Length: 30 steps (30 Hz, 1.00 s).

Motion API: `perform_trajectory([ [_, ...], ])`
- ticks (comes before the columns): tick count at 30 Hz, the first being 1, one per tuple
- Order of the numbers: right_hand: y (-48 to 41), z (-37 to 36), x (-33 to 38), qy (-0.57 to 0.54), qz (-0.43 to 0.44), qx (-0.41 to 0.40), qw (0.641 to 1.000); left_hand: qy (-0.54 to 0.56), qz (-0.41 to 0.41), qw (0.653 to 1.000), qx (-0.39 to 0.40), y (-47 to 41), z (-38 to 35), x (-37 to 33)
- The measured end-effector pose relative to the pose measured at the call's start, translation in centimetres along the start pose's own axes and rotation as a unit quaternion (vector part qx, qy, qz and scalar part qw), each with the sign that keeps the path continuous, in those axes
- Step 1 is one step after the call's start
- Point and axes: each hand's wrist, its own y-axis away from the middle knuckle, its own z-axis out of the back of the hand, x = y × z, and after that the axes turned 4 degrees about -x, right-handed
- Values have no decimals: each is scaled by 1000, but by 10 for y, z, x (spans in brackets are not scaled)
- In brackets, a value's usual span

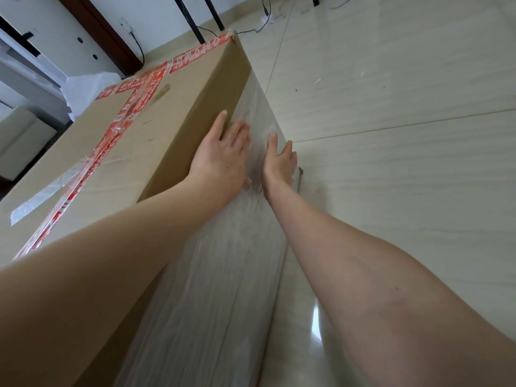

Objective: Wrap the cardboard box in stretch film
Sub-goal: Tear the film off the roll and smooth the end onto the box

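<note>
A large cardboard box [145, 141] sealed with red-and-white tape stands on the floor, filling the left half of the head view. A band of clear stretch film [223, 261] covers the lower part of its right side face. My left hand [223, 157] lies flat with spread fingers on that face, across the film's upper edge. My right hand [279, 160] presses flat on the film just to the right, near the box's lower edge. Neither hand holds anything. No film roll shows.
Glossy pale floor tiles [391, 135] stretch to the right of the box. Black table legs [195, 20] and a cable [259, 26] run along the far wall. A white crumpled sheet [83, 85] lies behind the box at left.
</note>
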Motion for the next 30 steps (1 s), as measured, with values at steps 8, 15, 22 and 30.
perform_trajectory([
  [8, 32, -9, -32, 3, 18, 47, 999, -30, -61, 998, 17, 23, -7, -23],
  [15, 41, -28, -25, 24, 28, 59, 998, -26, -46, 998, 44, 24, -18, -13],
  [22, 34, -24, -25, 21, 22, 50, 998, -12, -48, 998, 42, 18, -13, -14],
  [30, 13, -23, -17, 26, -3, 50, 998, -5, -36, 999, 33, -1, -7, -10],
])
